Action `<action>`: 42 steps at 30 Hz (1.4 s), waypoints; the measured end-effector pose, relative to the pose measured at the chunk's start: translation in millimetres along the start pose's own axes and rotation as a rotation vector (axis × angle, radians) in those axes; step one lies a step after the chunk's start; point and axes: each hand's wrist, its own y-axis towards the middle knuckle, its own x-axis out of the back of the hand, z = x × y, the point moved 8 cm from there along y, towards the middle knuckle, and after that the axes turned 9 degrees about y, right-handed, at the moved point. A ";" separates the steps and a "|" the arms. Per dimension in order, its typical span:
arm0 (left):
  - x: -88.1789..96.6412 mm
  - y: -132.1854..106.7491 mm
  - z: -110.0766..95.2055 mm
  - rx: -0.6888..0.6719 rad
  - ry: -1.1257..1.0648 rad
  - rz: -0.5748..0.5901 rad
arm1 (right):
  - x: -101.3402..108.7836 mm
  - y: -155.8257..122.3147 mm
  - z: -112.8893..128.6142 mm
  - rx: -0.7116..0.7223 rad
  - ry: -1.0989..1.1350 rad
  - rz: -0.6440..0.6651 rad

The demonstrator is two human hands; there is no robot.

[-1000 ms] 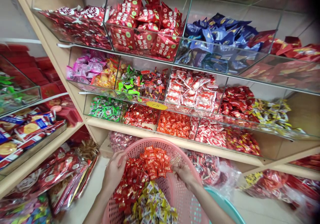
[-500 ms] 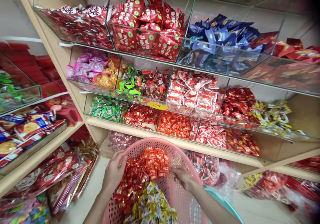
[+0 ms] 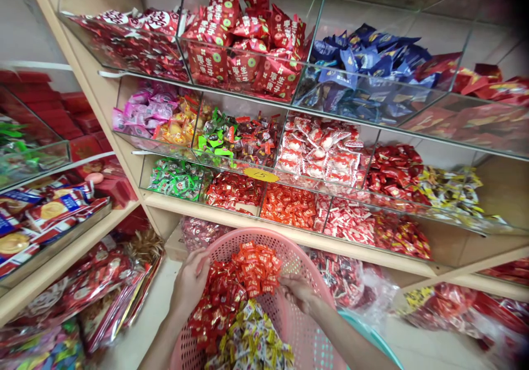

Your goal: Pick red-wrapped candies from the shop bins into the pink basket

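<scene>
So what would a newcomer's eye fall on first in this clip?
Probably the round, pink, perforated plastic basket at bottom centre, heaped with bright orange wrapped sweets, shiny red ones and yellow-and-white ones. The left hand is at its left rim, the right hand beside the orange sweets. Above, printed red packets and, right of them, dark-blue packets stand out.

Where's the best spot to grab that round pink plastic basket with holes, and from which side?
Probably by the rim of the round pink perforated plastic basket, at opposite left and right sides, coming from outside. The rim curves around the heaped red, orange and yellow wrapped sweets; the left hand is at its left edge.
</scene>
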 end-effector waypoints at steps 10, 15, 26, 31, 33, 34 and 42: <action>-1.7 0.0 0.4 -0.005 0.011 0.020 | 8.0 -0.4 -10.0 -0.095 -0.044 -0.063; -1.6 0.4 -0.5 0.002 0.008 0.029 | 1.2 -0.6 -7.4 -0.073 -0.085 -0.022; -0.7 0.3 -1.0 -0.011 0.019 0.010 | 5.0 -7.7 19.5 0.179 -0.411 -0.103; 0.2 0.6 -1.9 -0.016 0.009 -0.001 | -29.2 -37.4 108.2 0.646 -0.689 -0.009; 0.3 0.5 -2.3 -0.018 0.003 0.001 | -42.6 -46.5 154.7 0.796 -0.770 -0.027; 0.3 0.3 -2.3 -0.016 0.002 0.003 | -46.4 -48.1 177.6 0.853 -0.801 -0.072; 5.6 -0.6 -7.0 -0.024 0.014 -0.029 | -47.2 -4.0 256.0 0.750 -1.280 -0.585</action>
